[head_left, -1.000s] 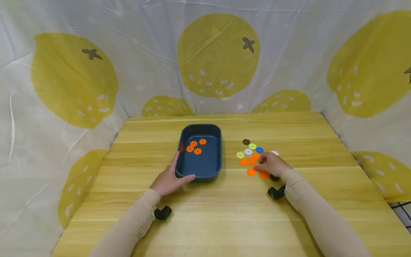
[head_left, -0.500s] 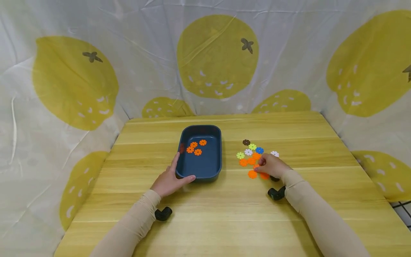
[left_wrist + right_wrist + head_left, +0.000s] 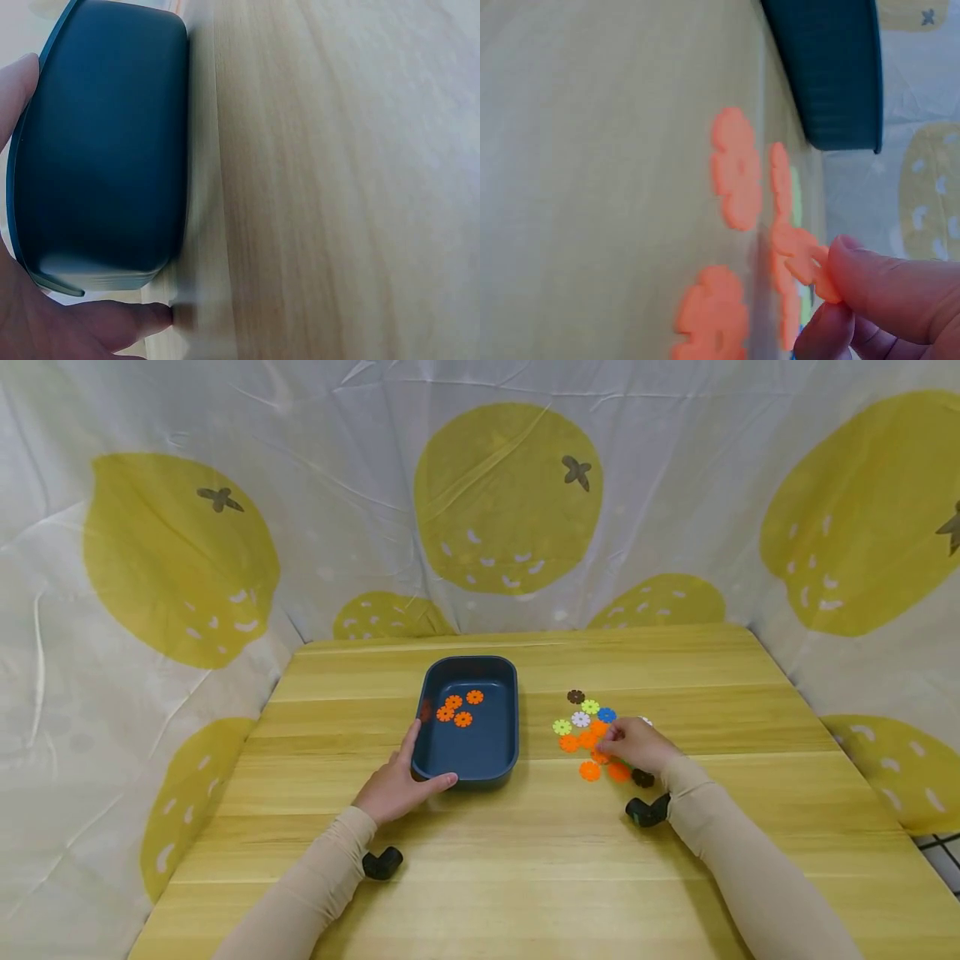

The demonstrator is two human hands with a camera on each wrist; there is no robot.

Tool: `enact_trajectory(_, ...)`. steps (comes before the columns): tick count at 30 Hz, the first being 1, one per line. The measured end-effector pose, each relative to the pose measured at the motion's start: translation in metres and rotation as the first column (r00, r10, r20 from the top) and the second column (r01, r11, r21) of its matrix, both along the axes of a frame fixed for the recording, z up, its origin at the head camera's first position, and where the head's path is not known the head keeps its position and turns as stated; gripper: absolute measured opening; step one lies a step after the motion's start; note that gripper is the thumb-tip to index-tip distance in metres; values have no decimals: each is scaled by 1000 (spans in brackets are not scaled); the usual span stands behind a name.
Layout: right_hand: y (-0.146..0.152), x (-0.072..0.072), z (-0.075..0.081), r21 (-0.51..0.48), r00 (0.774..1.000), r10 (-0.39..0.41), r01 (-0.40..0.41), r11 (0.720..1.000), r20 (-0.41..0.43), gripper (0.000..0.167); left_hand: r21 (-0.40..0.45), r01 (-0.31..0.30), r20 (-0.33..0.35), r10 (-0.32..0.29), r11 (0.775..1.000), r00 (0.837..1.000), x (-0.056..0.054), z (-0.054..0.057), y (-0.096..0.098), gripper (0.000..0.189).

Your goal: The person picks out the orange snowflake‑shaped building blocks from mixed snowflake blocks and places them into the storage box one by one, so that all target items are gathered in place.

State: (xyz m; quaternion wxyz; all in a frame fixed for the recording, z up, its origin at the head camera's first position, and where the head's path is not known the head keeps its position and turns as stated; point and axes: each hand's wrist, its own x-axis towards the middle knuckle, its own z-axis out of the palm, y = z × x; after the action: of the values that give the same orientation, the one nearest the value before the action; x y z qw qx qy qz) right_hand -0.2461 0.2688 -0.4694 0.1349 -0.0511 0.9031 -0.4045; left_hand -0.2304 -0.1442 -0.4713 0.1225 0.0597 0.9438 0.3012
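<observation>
My left hand (image 3: 392, 787) rests at the near left corner of a dark blue rectangular tray (image 3: 483, 750). Its thumb lies on the near rim and its fairly straight fingers lie along the left side. Several orange notched plastic discs (image 3: 462, 719) lie inside the tray. To the right, my right hand (image 3: 639, 744) pinches an orange notched disc (image 3: 804, 259) between thumb and forefinger, tilted and above the table in the right wrist view. Beneath and around that hand lie more orange discs (image 3: 589, 771), some overlapping.
Beyond the orange discs lie others: brown (image 3: 575, 697), yellow-green (image 3: 562, 727), white (image 3: 581, 719) and blue (image 3: 606, 715). A black disc (image 3: 642, 778) sits near the right wrist. A lemon-print curtain (image 3: 510, 497) surrounds the wooden table (image 3: 480, 860).
My right fingers shift slightly among the orange discs and now pinch one. A near orange disc has slid a little toward me. The left hand and tray stay in place.
</observation>
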Motion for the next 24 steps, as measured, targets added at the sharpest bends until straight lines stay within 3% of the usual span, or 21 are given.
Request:
enact_trajectory(11,-10,-23,33,-170,998,-47,52,984,37,23,11,0,-5,0,1000,1000,0,0,0,119)
enact_trajectory(24,-69,-71,80,-185,997,-45,34,982,-56,21,3,-6,-15,6,1000,1000,1,-4,-1,118)
